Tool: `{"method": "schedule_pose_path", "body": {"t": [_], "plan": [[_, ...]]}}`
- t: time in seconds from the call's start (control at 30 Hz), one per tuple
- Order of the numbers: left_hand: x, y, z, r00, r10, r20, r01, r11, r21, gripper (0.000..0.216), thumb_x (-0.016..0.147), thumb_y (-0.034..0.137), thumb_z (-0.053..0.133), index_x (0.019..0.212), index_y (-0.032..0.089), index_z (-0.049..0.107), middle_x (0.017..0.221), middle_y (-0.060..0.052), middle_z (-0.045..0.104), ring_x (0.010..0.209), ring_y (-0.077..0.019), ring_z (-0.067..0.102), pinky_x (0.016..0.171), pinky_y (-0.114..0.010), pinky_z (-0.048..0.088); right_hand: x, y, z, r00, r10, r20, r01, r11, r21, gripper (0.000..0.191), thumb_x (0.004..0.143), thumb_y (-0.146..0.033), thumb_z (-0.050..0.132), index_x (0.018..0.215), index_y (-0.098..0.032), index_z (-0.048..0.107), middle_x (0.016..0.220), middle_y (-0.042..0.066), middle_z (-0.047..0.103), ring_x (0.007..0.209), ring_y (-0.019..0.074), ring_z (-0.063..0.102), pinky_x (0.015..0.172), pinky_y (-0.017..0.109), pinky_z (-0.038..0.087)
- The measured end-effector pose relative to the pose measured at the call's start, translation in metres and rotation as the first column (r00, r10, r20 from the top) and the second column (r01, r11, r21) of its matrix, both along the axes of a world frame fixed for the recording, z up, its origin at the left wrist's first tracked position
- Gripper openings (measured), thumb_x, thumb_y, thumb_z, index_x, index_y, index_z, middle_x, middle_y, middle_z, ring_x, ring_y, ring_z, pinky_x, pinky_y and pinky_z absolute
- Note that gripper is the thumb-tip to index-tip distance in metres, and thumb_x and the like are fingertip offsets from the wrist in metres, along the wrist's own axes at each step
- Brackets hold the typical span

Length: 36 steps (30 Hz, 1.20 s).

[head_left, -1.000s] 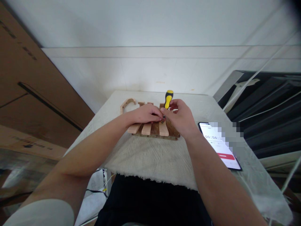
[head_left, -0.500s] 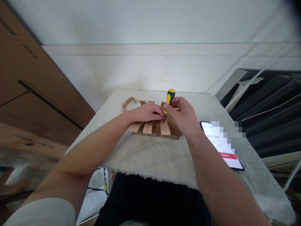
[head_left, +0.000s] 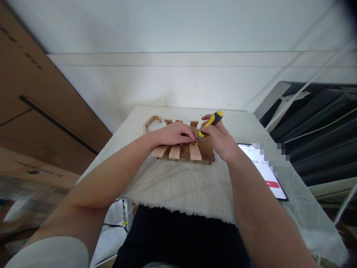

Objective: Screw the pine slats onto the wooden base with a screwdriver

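Observation:
A yellow and black screwdriver [head_left: 214, 120] is in my right hand [head_left: 220, 139], tilted with its handle up to the right and its tip down by a pale wooden slat [head_left: 195, 152]. My left hand [head_left: 178, 133] rests across the slats, its fingers pinched near the screwdriver's tip. What those fingertips hold is too small to make out. Under the slats lies a dark brown wooden board [head_left: 208, 150] with small holes, and several pale slats cross it. To the left a curved pale wooden piece [head_left: 147, 124] stands on the cloth.
A cream cloth [head_left: 178, 182] covers the table. On the right lies a phone [head_left: 263, 171] showing a timer. A white wall [head_left: 178, 85] stands behind the table, a large cardboard box [head_left: 50, 108] at left, and dark folded items [head_left: 320, 126] at right.
The screwdriver has gone from nearly upright to leaning right, its handle now lower. My right hand has shifted slightly right. My left hand is in almost the same place.

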<state>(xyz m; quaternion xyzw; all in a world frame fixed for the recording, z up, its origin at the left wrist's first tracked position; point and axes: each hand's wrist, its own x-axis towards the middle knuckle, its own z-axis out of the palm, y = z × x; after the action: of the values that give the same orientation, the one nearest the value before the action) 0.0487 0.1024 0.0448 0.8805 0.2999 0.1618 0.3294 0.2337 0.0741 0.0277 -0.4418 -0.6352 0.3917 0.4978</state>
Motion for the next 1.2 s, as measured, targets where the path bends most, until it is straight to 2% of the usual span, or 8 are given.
{"method": "schedule_pose_path", "body": {"t": [0.13,0.3,0.43,0.53,0.6,0.77,1.0,1.2], "plan": [[0.000,0.000,-0.001,1.000,-0.008,0.004,0.008,1.000,0.018,0.017,0.084,0.014,0.058,0.085,0.017,0.074,0.094,-0.002,0.073,0.086,-0.0100,0.065,0.082,-0.021,0.046,0.005,0.002,-0.001,0.989,-0.016,0.149,0.004,0.997,0.082,0.014,0.079,-0.031,0.056,0.091,-0.024,0.052,0.083,0.000,0.058,0.080,0.0198,0.057,0.076,0.039,0.046],[-0.001,-0.001,-0.001,1.000,0.017,-0.024,-0.016,0.999,0.037,0.017,0.084,0.014,0.058,0.086,0.016,0.075,0.091,-0.002,0.073,0.083,-0.0102,0.065,0.079,-0.021,0.046,0.003,-0.004,0.008,0.941,-0.179,0.287,0.154,0.982,0.110,0.033,0.072,-0.050,0.070,0.078,-0.022,0.054,0.071,0.003,0.061,0.067,0.0208,0.056,0.064,0.039,0.045],[-0.001,-0.001,0.000,0.999,0.034,-0.024,-0.033,0.999,0.025,0.017,0.084,0.015,0.058,0.087,0.017,0.075,0.090,-0.002,0.074,0.083,-0.0106,0.064,0.079,-0.021,0.046,0.000,-0.008,0.011,0.967,-0.172,0.190,0.162,0.985,0.064,0.031,0.072,-0.049,0.069,0.080,-0.022,0.057,0.072,0.002,0.062,0.064,0.0186,0.056,0.060,0.036,0.045],[0.000,-0.001,0.000,1.000,0.009,-0.014,-0.009,1.000,0.026,0.017,0.084,0.016,0.058,0.085,0.017,0.075,0.090,-0.002,0.073,0.082,-0.0104,0.064,0.080,-0.021,0.046,0.000,-0.006,0.010,1.000,-0.025,0.015,0.025,0.999,-0.028,0.021,0.075,-0.036,0.063,0.090,-0.022,0.059,0.081,0.001,0.065,0.058,0.0142,0.055,0.057,0.033,0.045],[0.000,-0.001,0.001,1.000,0.010,-0.022,-0.009,0.999,0.046,0.017,0.084,0.016,0.059,0.082,0.016,0.075,0.088,-0.002,0.072,0.081,-0.0104,0.063,0.078,-0.021,0.045,0.002,-0.004,0.010,0.998,0.043,-0.049,-0.045,0.998,-0.037,0.020,0.074,-0.030,0.061,0.093,-0.022,0.060,0.083,0.001,0.065,0.056,0.0123,0.054,0.057,0.032,0.045],[0.000,-0.001,0.000,0.998,0.040,-0.057,-0.035,0.996,0.085,0.016,0.083,0.015,0.059,0.082,0.015,0.075,0.082,-0.002,0.072,0.075,-0.0102,0.062,0.073,-0.021,0.044,0.004,-0.002,0.008,0.996,-0.033,0.082,0.030,0.999,0.031,0.014,0.075,-0.032,0.064,0.081,-0.020,0.059,0.074,0.000,0.062,0.062,0.0135,0.056,0.061,0.032,0.046],[0.000,-0.001,-0.001,0.999,0.003,-0.042,0.000,0.997,0.079,0.020,0.085,0.014,0.058,0.093,0.018,0.076,0.092,-0.001,0.074,0.083,-0.0094,0.065,0.080,-0.020,0.046,-0.004,-0.003,0.004,0.996,-0.075,0.051,0.075,0.997,-0.001,0.046,0.079,-0.042,0.062,0.121,-0.024,0.055,0.104,0.005,0.064,0.063,0.0125,0.056,0.056,0.030,0.047],[-0.001,0.002,-0.004,0.999,0.003,-0.050,0.001,0.997,0.075,0.021,0.085,0.013,0.058,0.096,0.018,0.075,0.095,-0.001,0.075,0.085,-0.0093,0.066,0.080,-0.019,0.047,-0.006,0.001,0.000,0.987,-0.046,0.156,0.068,0.989,-0.133,0.049,0.077,-0.036,0.065,0.123,-0.019,0.057,0.098,0.008,0.068,0.069,0.0165,0.062,0.065,0.036,0.052]]}}
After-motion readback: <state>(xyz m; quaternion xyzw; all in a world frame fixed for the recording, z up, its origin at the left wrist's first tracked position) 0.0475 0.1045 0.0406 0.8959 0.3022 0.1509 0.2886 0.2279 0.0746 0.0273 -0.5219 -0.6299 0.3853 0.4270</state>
